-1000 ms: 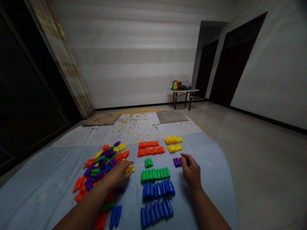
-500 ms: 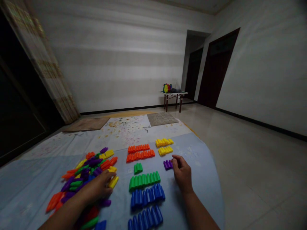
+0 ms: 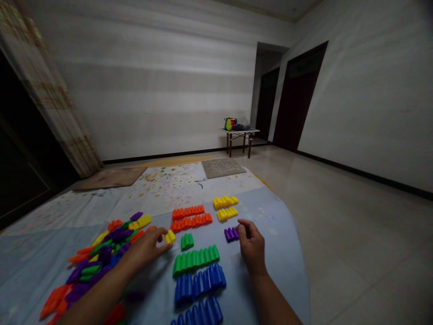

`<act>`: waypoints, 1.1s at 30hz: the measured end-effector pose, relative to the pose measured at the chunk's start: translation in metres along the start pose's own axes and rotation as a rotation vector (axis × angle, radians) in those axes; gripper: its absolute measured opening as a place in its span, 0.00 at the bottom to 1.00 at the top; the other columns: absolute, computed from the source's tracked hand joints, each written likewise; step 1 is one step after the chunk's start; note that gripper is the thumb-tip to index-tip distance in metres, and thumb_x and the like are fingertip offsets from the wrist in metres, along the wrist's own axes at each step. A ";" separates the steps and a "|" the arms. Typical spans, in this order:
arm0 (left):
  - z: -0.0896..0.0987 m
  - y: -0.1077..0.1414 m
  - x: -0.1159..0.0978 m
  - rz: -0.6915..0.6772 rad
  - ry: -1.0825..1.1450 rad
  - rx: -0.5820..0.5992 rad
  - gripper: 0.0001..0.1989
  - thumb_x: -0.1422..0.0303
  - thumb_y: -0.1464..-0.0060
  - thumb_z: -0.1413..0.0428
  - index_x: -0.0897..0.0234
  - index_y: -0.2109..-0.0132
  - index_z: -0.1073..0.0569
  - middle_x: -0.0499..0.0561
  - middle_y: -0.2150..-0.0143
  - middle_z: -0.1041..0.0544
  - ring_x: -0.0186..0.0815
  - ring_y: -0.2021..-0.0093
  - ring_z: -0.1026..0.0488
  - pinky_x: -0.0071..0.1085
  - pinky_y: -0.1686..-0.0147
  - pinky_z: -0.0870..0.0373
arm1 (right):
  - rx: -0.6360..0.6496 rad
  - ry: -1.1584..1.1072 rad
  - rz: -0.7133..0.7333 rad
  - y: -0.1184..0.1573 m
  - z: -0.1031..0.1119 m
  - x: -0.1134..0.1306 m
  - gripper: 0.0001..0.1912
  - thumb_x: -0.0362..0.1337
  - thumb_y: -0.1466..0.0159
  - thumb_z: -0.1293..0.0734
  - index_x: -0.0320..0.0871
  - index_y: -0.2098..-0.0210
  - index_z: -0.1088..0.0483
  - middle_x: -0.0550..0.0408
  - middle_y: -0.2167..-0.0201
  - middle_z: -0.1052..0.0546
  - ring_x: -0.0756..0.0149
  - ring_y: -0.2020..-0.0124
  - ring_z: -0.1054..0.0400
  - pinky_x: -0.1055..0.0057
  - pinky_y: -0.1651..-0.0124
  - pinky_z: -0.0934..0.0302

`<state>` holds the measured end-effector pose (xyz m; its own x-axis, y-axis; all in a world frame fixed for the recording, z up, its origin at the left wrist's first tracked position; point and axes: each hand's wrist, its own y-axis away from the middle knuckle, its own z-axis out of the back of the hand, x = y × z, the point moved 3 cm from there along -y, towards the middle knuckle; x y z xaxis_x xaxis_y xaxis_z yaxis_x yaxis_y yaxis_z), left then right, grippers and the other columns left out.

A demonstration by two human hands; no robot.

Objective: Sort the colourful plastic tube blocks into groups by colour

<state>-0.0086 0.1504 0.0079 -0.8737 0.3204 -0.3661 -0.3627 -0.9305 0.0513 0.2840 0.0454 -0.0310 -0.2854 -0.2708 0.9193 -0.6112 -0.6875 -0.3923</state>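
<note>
Mixed pile of coloured pieces point(image 3: 104, 248) — left on the cloth point(image 3: 270, 271), partly behind the left forearm. Left hand point(image 3: 149, 246) pinches a yellow piece point(image 3: 170, 237) between thumb and fingers, near the green pieces point(image 3: 196, 261). Right hand point(image 3: 252, 243) — fingers curled, at the right end of the purple row point(image 3: 232, 234); grip unclear.
</note>
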 end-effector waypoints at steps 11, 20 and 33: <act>-0.054 -0.092 -0.159 -0.169 -0.030 -0.165 0.22 0.59 0.53 0.47 0.64 0.52 0.30 0.58 0.48 0.33 0.43 0.48 0.36 0.38 0.49 0.41 | -0.035 -0.032 -0.036 -0.003 -0.001 -0.004 0.15 0.44 0.41 0.38 0.39 0.62 0.28 0.51 0.71 0.23 0.65 0.69 0.29 0.71 0.65 0.34; -0.094 -0.128 -0.172 -0.131 -0.133 -0.108 0.24 0.52 0.57 0.46 0.58 0.53 0.28 0.57 0.51 0.31 0.46 0.48 0.36 0.41 0.51 0.41 | -0.005 0.011 -0.007 -0.002 -0.006 -0.011 0.13 0.41 0.40 0.39 0.41 0.63 0.27 0.51 0.69 0.23 0.65 0.67 0.29 0.71 0.63 0.35; -0.012 -0.071 -0.123 -0.162 0.045 -0.317 0.19 0.58 0.44 0.57 0.60 0.54 0.29 0.52 0.53 0.28 0.36 0.51 0.33 0.34 0.49 0.40 | 0.045 0.021 -0.063 0.002 -0.004 -0.009 0.16 0.44 0.41 0.39 0.39 0.61 0.28 0.49 0.68 0.23 0.64 0.67 0.29 0.69 0.63 0.35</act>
<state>0.1282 0.1748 0.0383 -0.7955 0.4665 -0.3867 -0.3707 -0.8795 -0.2986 0.2827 0.0495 -0.0400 -0.2630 -0.2123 0.9412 -0.5949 -0.7323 -0.3314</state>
